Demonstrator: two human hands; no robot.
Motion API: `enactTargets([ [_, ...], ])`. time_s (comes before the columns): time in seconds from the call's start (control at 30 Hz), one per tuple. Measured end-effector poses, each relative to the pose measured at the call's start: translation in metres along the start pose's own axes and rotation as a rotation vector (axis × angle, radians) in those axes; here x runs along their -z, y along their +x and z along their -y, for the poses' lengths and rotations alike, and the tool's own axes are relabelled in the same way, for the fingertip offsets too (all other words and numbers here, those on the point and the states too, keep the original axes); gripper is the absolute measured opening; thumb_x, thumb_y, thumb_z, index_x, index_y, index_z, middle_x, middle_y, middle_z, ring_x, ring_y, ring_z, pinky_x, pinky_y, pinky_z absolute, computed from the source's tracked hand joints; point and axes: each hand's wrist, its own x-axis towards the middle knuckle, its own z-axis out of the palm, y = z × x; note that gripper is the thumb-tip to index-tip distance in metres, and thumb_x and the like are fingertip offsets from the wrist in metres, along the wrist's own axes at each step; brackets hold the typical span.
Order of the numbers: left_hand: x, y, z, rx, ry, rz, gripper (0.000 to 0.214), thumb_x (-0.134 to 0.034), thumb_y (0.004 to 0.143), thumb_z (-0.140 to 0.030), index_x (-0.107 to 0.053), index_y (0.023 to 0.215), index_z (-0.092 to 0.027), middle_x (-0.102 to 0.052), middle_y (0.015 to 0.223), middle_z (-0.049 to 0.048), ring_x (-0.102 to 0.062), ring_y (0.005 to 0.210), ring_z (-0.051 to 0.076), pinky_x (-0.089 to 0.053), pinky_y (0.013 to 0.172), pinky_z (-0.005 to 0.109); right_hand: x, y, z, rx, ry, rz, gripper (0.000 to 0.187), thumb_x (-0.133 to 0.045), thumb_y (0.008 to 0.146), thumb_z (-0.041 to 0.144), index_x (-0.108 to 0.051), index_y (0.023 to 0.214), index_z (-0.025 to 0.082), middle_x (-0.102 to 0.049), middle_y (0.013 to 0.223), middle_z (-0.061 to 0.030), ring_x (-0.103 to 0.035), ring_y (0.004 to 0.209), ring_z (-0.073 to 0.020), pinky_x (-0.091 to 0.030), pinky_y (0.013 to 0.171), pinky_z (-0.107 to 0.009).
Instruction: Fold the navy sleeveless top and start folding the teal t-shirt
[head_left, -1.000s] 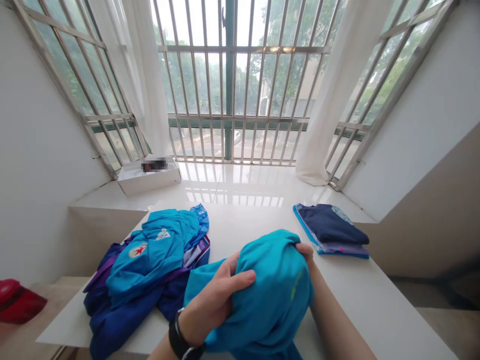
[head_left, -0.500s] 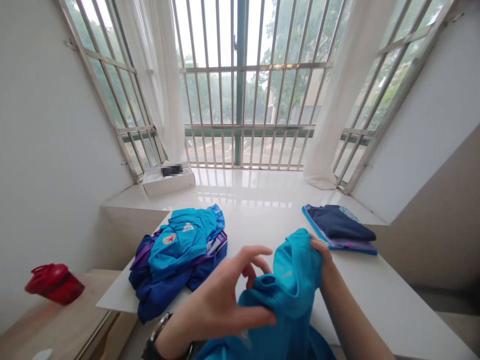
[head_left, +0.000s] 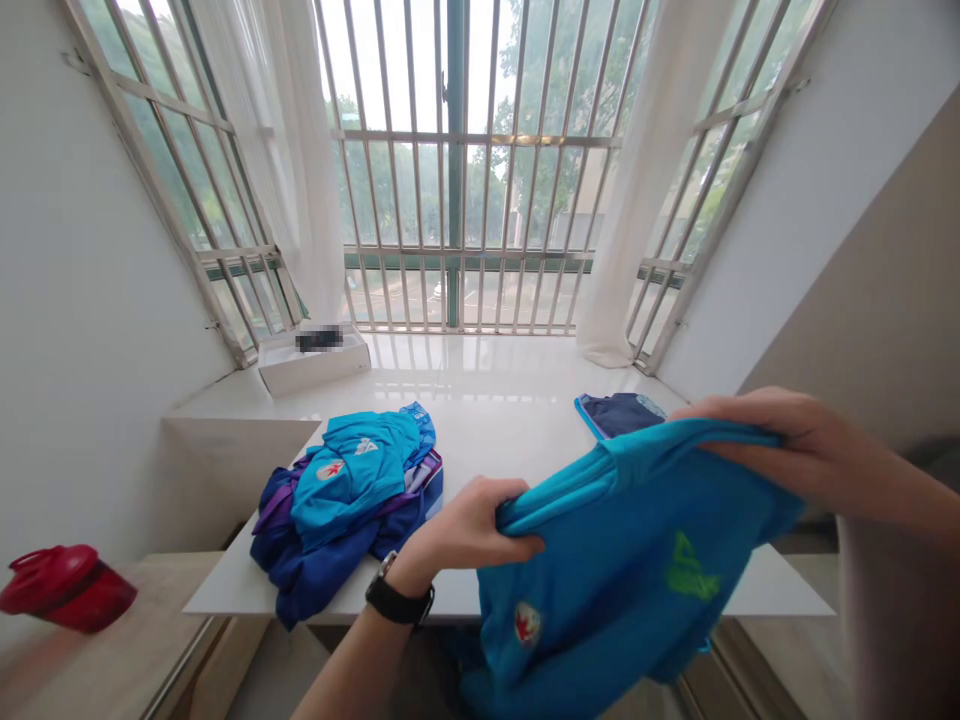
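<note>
My left hand [head_left: 465, 520], with a black watch on the wrist, grips one edge of a turquoise sports shirt [head_left: 607, 570]. My right hand [head_left: 795, 445] pinches the opposite edge, up and to the right, so the shirt hangs spread between them. It shows a green print and a round red badge. Just left of my left hand lies a loose heap of blue and turquoise clothes [head_left: 337, 510] on the white table [head_left: 510, 450]. A folded navy garment [head_left: 619, 413] sits at the far right of the table, partly hidden behind the shirt.
A glossy white window sill runs behind the table, below barred windows with white curtains. A white box [head_left: 315, 365] with a blurred dark item stands on the sill. A red bottle [head_left: 67, 590] lies on a wooden surface at the lower left.
The shirt has gone from a bunched lump to hanging spread open. My right hand has moved up and to the right, and the view has tilted slightly.
</note>
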Motion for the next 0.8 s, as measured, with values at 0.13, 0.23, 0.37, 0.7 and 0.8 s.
enactTargets([
  [0.13,0.011,-0.024,0.025,0.109,-0.078,-0.146,0.026,-0.07,0.08,-0.039,-0.062,0.077,-0.015,-0.053,0.071,-0.0016,-0.049,0.069,0.014,-0.04,0.061,0.023,0.026,-0.01,-0.012,0.015,-0.303,-0.296,0.052,-0.066,0.072,0.075,-0.078,0.088,0.027,-0.074,0.08,-0.0044,-0.065,0.07,-0.018,-0.052,0.064,-0.035],
  [0.23,0.021,-0.043,0.035,0.118,-0.128,-0.236,0.03,-0.07,0.083,-0.043,-0.06,0.076,-0.016,-0.054,0.072,-0.0009,-0.05,0.072,0.015,-0.041,0.066,0.024,0.03,-0.013,-0.024,0.023,-0.365,-0.435,0.05,-0.066,0.075,0.072,-0.077,0.091,0.026,-0.074,0.084,-0.0047,-0.065,0.075,-0.0187,-0.051,0.071,-0.037],
  [0.37,0.039,-0.067,0.036,0.109,-0.163,-0.356,0.033,-0.069,0.085,-0.046,-0.054,0.078,-0.018,-0.052,0.073,-0.0029,-0.048,0.07,0.013,-0.041,0.063,0.023,0.023,-0.011,-0.039,0.019,-0.399,-0.499,0.045,-0.065,0.08,0.063,-0.076,0.095,0.023,-0.074,0.084,-0.0054,-0.065,0.076,-0.0179,-0.05,0.07,-0.035],
  [0.7,0.106,-0.081,-0.003,0.206,0.141,-0.593,0.033,-0.066,0.083,-0.051,-0.055,0.086,-0.021,-0.055,0.073,-0.0028,-0.054,0.069,0.017,-0.046,0.061,0.026,0.012,-0.005,-0.043,-0.304,-0.075,-0.462,0.049,-0.083,0.058,0.062,-0.073,0.081,0.02,-0.071,0.068,-0.0042,-0.062,0.06,-0.0175,-0.049,0.051,-0.028],
  [0.8,0.087,-0.059,0.002,0.184,0.481,-0.85,0.027,-0.064,0.084,-0.047,-0.059,0.091,-0.021,-0.062,0.09,0.0045,-0.057,0.091,0.025,-0.048,0.079,0.034,-0.026,-0.008,-0.042,-0.502,0.37,-0.382,0.043,-0.083,0.065,0.053,-0.073,0.093,0.022,-0.075,0.079,-0.006,-0.069,0.066,-0.024,-0.057,0.056,-0.035],
])
